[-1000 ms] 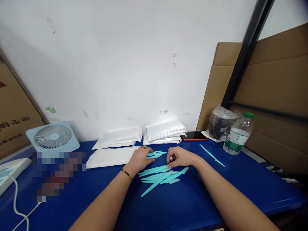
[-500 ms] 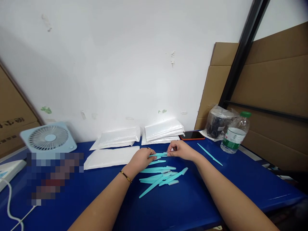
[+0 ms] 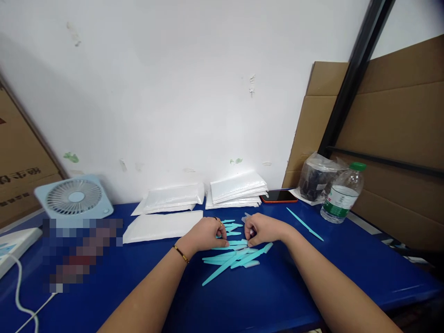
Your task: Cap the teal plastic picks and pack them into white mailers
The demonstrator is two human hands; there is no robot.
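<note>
Several slim turquoise eyebrow razors lie in a loose pile [image 3: 220, 274] in front of me, some with clear covers over their blade ends. My left hand [image 3: 208, 233] pinches the handle end of one eyebrow razor [image 3: 231, 245], just beyond the pile. At its blade end, the fingers of my right hand [image 3: 263, 229] are closed. Small translucent pieces [image 3: 245, 217] show by my right knuckles, partly hidden. A few more razors [image 3: 234, 226] lie between my hands, farther back. Another single razor [image 3: 305, 224] lies apart on the right.
White padded envelopes [image 3: 163, 226] and a stack of them [image 3: 237, 187] lie along the wall. A phone [image 3: 279, 196], a bagged dark cup [image 3: 314, 178] and a water bottle [image 3: 343, 196] stand or lie right. At left are a blue fan [image 3: 74, 199] and a white cable [image 3: 21, 286].
Both hands have come nearer to me, from a razor at the back to one closer to the pile. The razor held earlier now lies behind, between my hands.
</note>
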